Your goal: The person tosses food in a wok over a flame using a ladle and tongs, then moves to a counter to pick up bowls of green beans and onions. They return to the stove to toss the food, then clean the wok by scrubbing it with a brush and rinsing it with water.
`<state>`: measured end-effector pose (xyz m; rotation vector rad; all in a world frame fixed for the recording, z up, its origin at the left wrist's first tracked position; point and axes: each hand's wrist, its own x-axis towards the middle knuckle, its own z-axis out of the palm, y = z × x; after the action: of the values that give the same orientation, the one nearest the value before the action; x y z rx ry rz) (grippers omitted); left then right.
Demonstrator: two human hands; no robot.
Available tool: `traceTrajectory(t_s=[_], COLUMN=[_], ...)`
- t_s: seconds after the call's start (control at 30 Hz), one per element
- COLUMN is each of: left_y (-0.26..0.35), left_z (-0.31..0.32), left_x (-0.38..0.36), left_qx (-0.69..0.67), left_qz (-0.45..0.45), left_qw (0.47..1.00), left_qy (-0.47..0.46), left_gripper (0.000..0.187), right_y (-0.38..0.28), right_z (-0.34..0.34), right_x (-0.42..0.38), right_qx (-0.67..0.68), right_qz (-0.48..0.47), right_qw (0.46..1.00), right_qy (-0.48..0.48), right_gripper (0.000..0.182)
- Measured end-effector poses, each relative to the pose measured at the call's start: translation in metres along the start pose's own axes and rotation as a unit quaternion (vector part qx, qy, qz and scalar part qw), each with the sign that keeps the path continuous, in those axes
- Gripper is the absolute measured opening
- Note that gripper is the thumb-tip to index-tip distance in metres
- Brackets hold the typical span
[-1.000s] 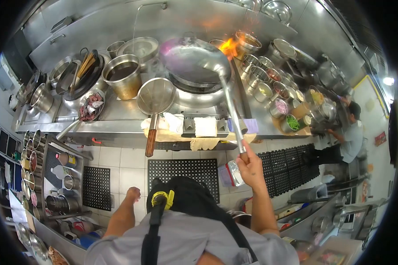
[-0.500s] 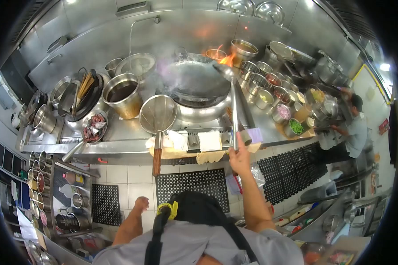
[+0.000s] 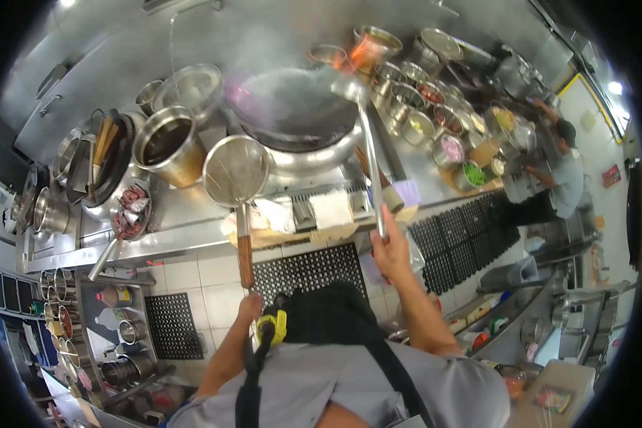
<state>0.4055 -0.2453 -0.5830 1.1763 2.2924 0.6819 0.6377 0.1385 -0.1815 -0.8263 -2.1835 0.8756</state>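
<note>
My right hand [image 3: 392, 251] is closed around the lower end of a long metal ladle [image 3: 369, 150]. The ladle's bowl is up at the right rim of a large dark wok [image 3: 292, 107], which steams on the stove. My left hand [image 3: 250, 307] hangs by my waist, just below the handle end of a round mesh strainer [image 3: 237, 171]; its fingers are too small and blurred to read. The strainer lies across the counter edge, its wooden handle jutting toward me. Folded white cloths [image 3: 331, 208] lie along the front edge.
Orange flames [image 3: 364, 53] rise behind the wok's right side. A pot of dark liquid [image 3: 167, 145] and a pan of raw-looking pieces [image 3: 132, 210] stand left. Several ingredient tins, one with chopped greens [image 3: 472, 173], crowd the right. A co-worker [image 3: 560, 178] stands far right. Black mats [image 3: 171, 324] cover parts of the floor.
My view has shifted, so the counter sits lower and further left. My left hand has come up closer to the strainer handle. The right hand keeps its hold on the ladle.
</note>
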Motion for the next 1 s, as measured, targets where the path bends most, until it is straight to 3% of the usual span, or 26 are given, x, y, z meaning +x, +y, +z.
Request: traceTrajectory(t_s=[0.03, 0.07, 0.1, 0.13, 0.17, 0.2, 0.27, 0.33, 0.4, 0.5, 0.53, 0.6, 0.73, 0.9, 1.0], left_y=[0.039, 0.121, 0.168, 0.200, 0.230, 0.257, 0.276, 0.317, 0.343, 0.394, 0.407, 0.427, 0.422, 0.411, 0.410], left_z=[-0.018, -0.060, -0.073, -0.073, -0.070, -0.063, -0.007, 0.020, 0.058, 0.065, 0.064, 0.054, 0.107, 0.144, 0.143], left_x=[0.028, 0.045, 0.071, 0.092, 0.111, 0.131, 0.176, 0.214, 0.240, 0.259, 0.262, 0.277, 0.275, 0.276, 0.281], left_qx=[0.052, -0.071, -0.026, -0.059, -0.075, -0.091, -0.126, -0.037, -0.032, 0.033, 0.034, 0.061, 0.141, 0.135, 0.134], left_qz=[0.076, -0.027, -0.092, -0.039, -0.028, -0.014, 0.117, 0.164, 0.223, 0.196, 0.190, 0.123, 0.149, 0.138, 0.148], left_qw=[0.996, 0.997, 0.994, 0.997, 0.997, 0.995, 0.985, 0.976, 0.968, 0.977, 0.980, 0.973, 0.975, 0.965, 0.968], left_qy=[-0.018, -0.013, -0.056, -0.003, -0.021, -0.033, -0.015, -0.139, -0.110, -0.073, -0.038, -0.187, -0.087, -0.176, -0.150], left_gripper=[0.030, 0.029, 0.026, 0.025, 0.025, 0.025, 0.026, 0.029, 0.029, 0.037, 0.042, 0.077, 0.075, 0.059, 0.051], right_y=[-0.003, -0.006, -0.010, -0.008, -0.008, -0.007, 0.008, 0.027, 0.035, 0.068, 0.089, 0.101, 0.099, 0.106, 0.115], right_z=[-0.011, -0.022, -0.036, -0.044, -0.056, -0.068, -0.097, -0.129, -0.154, -0.161, -0.158, -0.149, -0.122, -0.088, -0.046], right_x=[0.009, 0.018, 0.026, 0.033, 0.035, 0.042, 0.047, 0.051, 0.050, 0.050, 0.050, 0.057, 0.079, 0.100, 0.123], right_qx=[0.006, 0.011, 0.007, 0.030, 0.105, 0.180, 0.143, 0.105, 0.077, -0.010, -0.013, 0.005, 0.026, 0.098, 0.158], right_qz=[0.008, 0.016, 0.048, 0.030, 0.053, 0.071, 0.044, 0.030, 0.057, 0.035, 0.027, 0.062, 0.067, 0.035, 0.021], right_qw=[1.000, 1.000, 0.999, 0.999, 0.993, 0.981, 0.989, 0.993, 0.992, 0.990, 0.988, 0.980, 0.973, 0.970, 0.964], right_qy=[0.001, 0.002, -0.016, 0.013, 0.011, 0.010, -0.010, -0.042, -0.088, -0.137, -0.153, -0.191, -0.219, -0.219, -0.212], right_gripper=[0.061, 0.061, 0.061, 0.061, 0.061, 0.060, 0.059, 0.058, 0.057, 0.060, 0.062, 0.063, 0.061, 0.063, 0.063])
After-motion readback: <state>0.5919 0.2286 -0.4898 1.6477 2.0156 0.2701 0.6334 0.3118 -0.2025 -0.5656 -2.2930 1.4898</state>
